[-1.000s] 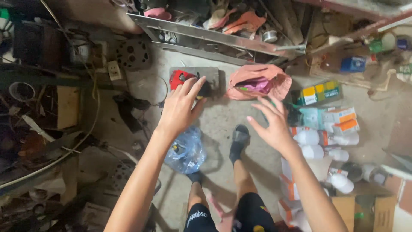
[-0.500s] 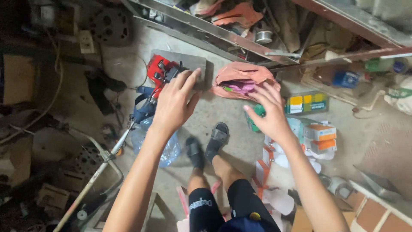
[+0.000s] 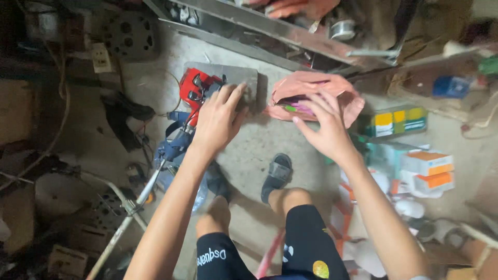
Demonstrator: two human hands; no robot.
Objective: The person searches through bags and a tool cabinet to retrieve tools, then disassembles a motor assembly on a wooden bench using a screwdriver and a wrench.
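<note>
Hands first: both are out in front of the person, fingers spread and holding nothing. The left hand [image 3: 218,119] has come forward over the last second and now lies flat across the near edge of a grey metal plate [image 3: 228,78] on the floor, its fingertips [image 3: 239,93] just past the red engine [image 3: 197,88] of a power tool. A moment ago this hand hung lower, above a clear plastic bottle; now it is touching the plate and the red housing beside it. The right hand [image 3: 324,127] has also moved up, from open floor to the mouth of a pink plastic bag [image 3: 316,88], where its fingers reach in over something purple and green inside. To my eye the person has leaned in and closed on these two things, with no grip taken on either.

Counting outward: one grey plate, one red engine with one long metal shaft [image 3: 140,202] running down to the left, one pink bag. Two feet in dark slippers [image 3: 277,173] stand on the concrete floor [image 3: 259,140] between the arms. To the right lie one green and yellow carton [image 3: 397,122] and two white and orange boxes [image 3: 428,168], with several white bottles near them, too jumbled to count. Above, one long metal shelf rail [image 3: 270,31] crosses the view.
</note>
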